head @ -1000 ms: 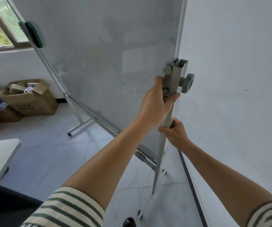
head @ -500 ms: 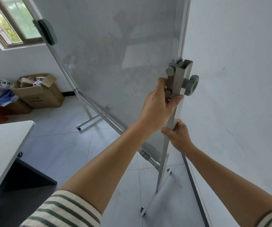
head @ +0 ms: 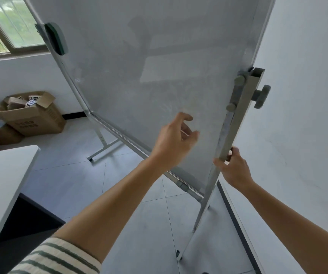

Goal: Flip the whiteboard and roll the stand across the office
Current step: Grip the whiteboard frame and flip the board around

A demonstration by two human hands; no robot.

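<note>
A large grey whiteboard fills the upper middle of the view, tilted on its stand. A green eraser clings to its left edge. The near grey upright post of the stand carries a round clamp knob at its top. My right hand grips this post well below the knob. My left hand hovers in front of the board face, left of the post, fingers apart and holding nothing. The stand's far foot and near foot rest on the tiled floor.
A white wall runs close along the right of the stand. A white desk stands at the left. Open cardboard boxes sit under the window at the back left. Grey floor tiles lie between desk and stand.
My left hand has let go of the top of the post and moved left and down, now open in front of the board. My right hand keeps its grip on the post.
</note>
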